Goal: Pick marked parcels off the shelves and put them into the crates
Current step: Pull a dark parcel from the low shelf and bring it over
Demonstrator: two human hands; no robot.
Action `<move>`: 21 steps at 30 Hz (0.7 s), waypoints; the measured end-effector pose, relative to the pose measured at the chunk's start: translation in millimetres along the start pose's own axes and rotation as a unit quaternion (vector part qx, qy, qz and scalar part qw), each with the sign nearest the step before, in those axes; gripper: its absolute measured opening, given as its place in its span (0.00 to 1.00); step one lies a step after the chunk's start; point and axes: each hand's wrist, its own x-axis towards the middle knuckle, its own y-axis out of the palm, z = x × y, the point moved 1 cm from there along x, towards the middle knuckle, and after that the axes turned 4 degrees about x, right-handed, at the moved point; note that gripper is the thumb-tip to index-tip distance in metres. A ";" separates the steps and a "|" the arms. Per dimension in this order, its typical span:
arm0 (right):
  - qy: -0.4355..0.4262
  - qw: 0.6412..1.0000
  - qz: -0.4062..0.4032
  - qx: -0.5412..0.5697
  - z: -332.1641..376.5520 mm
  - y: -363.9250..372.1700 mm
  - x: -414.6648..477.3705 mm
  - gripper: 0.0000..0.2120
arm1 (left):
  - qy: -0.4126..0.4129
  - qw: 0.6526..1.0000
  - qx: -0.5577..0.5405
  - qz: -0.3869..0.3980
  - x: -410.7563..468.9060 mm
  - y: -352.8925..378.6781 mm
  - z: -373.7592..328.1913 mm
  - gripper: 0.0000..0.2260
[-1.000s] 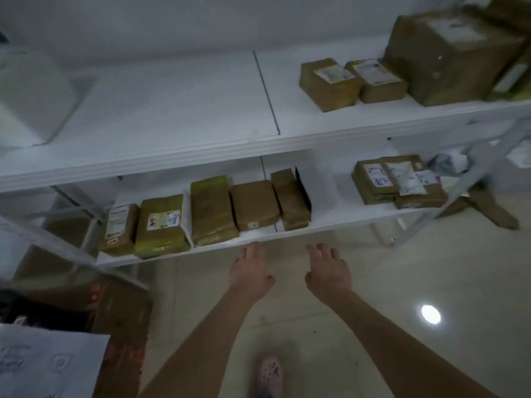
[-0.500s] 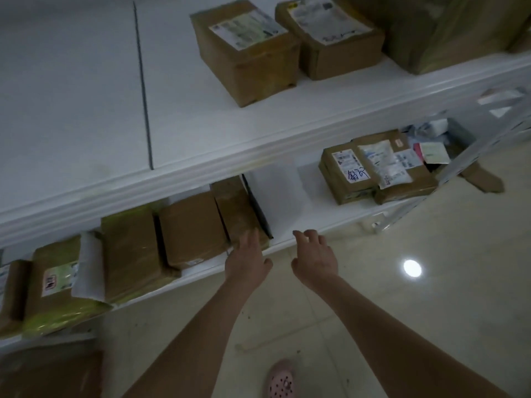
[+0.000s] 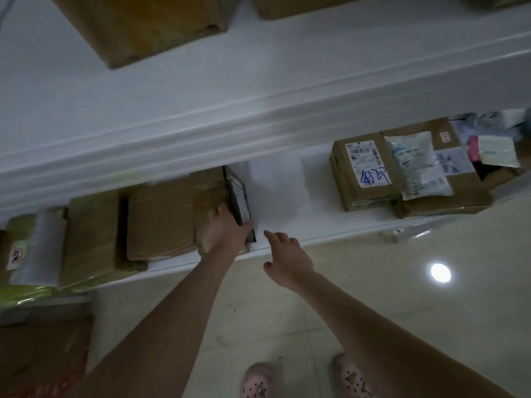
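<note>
Two hands: left hand [image 3: 227,234] pinches upright dark flat parcel [image 3: 240,196], right hand [image 3: 287,255] released beside it. Risk: edge-only pinch slips, parcel topples.

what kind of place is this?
Most likely a parcel storeroom or pickup point: white shelving holding taped cardboard parcels, a box with a printed shipping label hand-marked in blue, and a tiled floor.
</note>
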 end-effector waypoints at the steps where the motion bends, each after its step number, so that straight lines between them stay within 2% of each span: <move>1: -0.005 1.000 -0.003 0.005 -10.4 -2.6 -3.9 0.33 | -0.012 1.000 -0.010 -0.004 2.8 5.0 -4.1 0.28; 5: -0.027 0.999 -0.034 -0.020 -57.8 -27.8 -13.6 0.33 | -0.049 0.996 -0.073 -0.035 5.8 18.8 -20.7 0.12; 7: -0.013 0.999 -0.042 -0.017 -75.2 -40.2 -14.4 0.34 | -0.055 0.992 -0.107 -0.044 0.5 19.9 -26.2 0.09; 9: 0.028 0.998 -0.049 0.031 -85.0 -50.2 -13.3 0.35 | -0.048 0.982 -0.177 -0.042 -10.2 19.0 -31.5 0.09; 11: 0.087 0.986 -0.053 0.130 -91.5 -59.1 -11.0 0.39 | -0.060 0.946 -0.319 -0.008 -21.9 21.3 -35.3 0.10; 12: 0.117 0.972 -0.054 0.195 -93.8 -64.2 -9.9 0.41 | -0.079 0.912 -0.403 0.026 -28.5 22.7 -37.3 0.10; 14: 0.164 0.924 -0.053 0.342 -97.4 -75.3 -9.8 0.46 | -0.102 0.851 -0.507 0.088 -41.4 25.4 -38.7 0.12; 15: 0.178 0.895 -0.051 0.407 -98.1 -81.1 -11.5 0.46 | -0.101 0.839 -0.523 0.109 -48.4 25.9 -39.0 0.12; 17: 0.181 0.856 -0.042 0.482 -96.8 -91.5 -18.7 0.41 | -0.090 0.823 -0.544 0.137 -64.1 26.7 -40.5 0.12; 19: 0.155 0.854 -0.048 0.495 -93.8 -99.2 -27.4 0.29 | -0.084 0.812 -0.557 0.153 -78.8 25.3 -42.6 0.12; 21: 0.136 0.856 -0.077 0.493 -90.6 -103.7 -37.2 0.21 | -0.082 0.804 -0.567 0.156 -91.2 20.1 -45.0 0.13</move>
